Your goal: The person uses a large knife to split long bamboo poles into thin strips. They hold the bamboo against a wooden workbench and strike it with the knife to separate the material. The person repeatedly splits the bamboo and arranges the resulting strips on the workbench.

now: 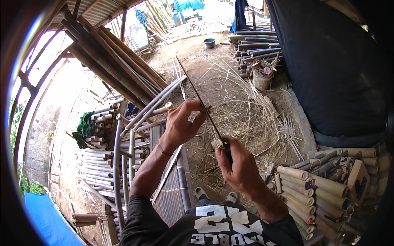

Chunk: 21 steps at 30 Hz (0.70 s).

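A person works bare-handed in a bamboo yard, a long dark strip (193, 85) — blade or bamboo, hard to tell — slanting from the near right up toward the far left, over ground strewn with shavings (246, 106). The left hand (182, 123) pinches it partway along, thumb and bent forefinger drawn together, the other fingers curled. The right hand (238, 164) wraps the near end, fingers folded and thumb laid forward beside a pale wood piece (216, 144); whether that piece is gripped too cannot be told. A ribbed bench (166, 197) stands near left, with stacked poles (96, 168) beyond it; cut bamboo (299, 201) is piled near right, and a bucket (209, 43) sits at the far side.
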### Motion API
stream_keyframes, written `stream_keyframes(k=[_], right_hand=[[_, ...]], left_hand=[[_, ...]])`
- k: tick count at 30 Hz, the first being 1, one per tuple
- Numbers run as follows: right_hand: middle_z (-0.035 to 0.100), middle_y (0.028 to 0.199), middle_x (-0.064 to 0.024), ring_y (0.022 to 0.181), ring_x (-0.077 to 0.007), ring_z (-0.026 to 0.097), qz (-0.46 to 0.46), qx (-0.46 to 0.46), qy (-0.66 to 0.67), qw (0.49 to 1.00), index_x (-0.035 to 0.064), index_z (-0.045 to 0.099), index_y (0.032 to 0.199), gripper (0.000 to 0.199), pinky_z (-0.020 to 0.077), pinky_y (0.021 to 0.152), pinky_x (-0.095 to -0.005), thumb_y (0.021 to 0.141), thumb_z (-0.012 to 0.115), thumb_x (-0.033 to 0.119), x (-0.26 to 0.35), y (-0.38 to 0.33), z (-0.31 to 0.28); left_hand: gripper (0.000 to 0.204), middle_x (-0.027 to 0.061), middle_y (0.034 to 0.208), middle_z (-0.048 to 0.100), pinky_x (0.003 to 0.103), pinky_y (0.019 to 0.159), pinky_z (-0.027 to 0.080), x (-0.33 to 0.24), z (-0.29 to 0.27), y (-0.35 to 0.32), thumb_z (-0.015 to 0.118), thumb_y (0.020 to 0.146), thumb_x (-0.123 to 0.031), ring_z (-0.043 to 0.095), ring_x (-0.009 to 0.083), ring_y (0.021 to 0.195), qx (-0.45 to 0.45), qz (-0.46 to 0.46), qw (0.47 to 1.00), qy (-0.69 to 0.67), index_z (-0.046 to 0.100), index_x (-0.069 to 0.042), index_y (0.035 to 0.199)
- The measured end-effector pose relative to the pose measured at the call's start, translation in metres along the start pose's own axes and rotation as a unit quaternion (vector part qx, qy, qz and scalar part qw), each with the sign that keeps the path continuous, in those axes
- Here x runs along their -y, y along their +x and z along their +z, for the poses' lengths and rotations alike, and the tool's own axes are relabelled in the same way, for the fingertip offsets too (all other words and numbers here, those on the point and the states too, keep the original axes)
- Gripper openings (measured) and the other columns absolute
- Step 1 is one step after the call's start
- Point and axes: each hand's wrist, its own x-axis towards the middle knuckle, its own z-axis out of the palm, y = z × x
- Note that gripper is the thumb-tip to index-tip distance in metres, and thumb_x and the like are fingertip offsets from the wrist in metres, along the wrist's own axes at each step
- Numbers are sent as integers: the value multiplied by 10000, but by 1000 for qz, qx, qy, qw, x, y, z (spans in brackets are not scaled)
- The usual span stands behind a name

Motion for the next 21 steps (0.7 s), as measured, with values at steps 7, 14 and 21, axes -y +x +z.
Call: stream_keyframes(k=[7, 14, 21], right_hand=[[634, 855, -204, 708, -337, 681, -1, 2, 18, 1000, -38, 525, 1125, 283, 545, 596, -406, 963, 563, 190, 0, 0, -5], [621, 791, -188, 642, -323, 669, 12, -4, -1, 1000, -17, 524, 1025, 217, 523, 529, -400, 963, 560, 187, -1, 5, -6], [592, 606, -136, 520, -299, 644, 37, 32, -12, 999, -11, 528, 951, 230, 515, 472, -389, 987, 525, 216, -10, 40, -21]], left_hand=[[252, 73, 860, 684, 314, 631, 555, -5, 6, 5, 729, 792, 4, 708, 212, 775, -7, 4, 1000, -4, 577, -63, 982], [262, 84, 903, 689, 319, 669, 563, -6, 6, 9, 738, 798, -33, 707, 229, 810, 2, -10, 1000, 1, 572, -54, 1000], [471, 170, 1057, 675, 348, 824, 550, -55, -66, 61, 776, 809, -298, 668, 252, 945, 116, -78, 937, 322, 600, -17, 1143]])
